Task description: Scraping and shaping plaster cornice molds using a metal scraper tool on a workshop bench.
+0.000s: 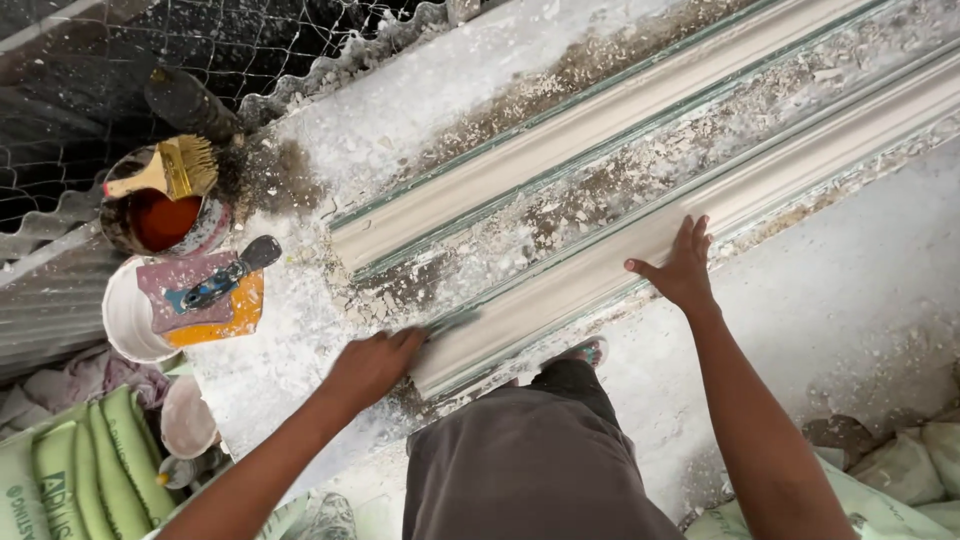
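Head view, looking straight down on a dusty white work table (300, 380) crusted with plaster crumbs.

Two long plaster cornice mouldings ran diagonally from lower centre to upper right. The nearer moulding (640, 250) was the one being worked; the farther moulding (600, 125) lay parallel above it, with debris between them.

The left hand (372, 365), lower centre-left, was closed around a thin flat tool (452, 322), apparently a scraper blade, motion-blurred, so its exact type was unclear. The blade tip sat against the moulding's near end, probably to shave or clean that edge. The fingers were curled tight on the handle, the wrist low, and the forearm came in from the bottom left.

The right hand (680, 270), centre-right, lay flat on top of the same moulding with fingers spread and palm pressed down, holding nothing. It likely pinned the piece so it would not slide under the scraping. The arm was extended nearly straight from the bottom right.

At upper left, a paint brush (165, 170) rested across a tin of reddish liquid (160, 220). Below it, a white bucket (130, 320) held a trowel (225, 280) on a board, parked within left-hand reach. Green-and-white sacks (70, 470) were stacked at lower left. Wire mesh (250, 40) and corrugated sheet ran along the top left. Dark trousers filled the bottom centre.
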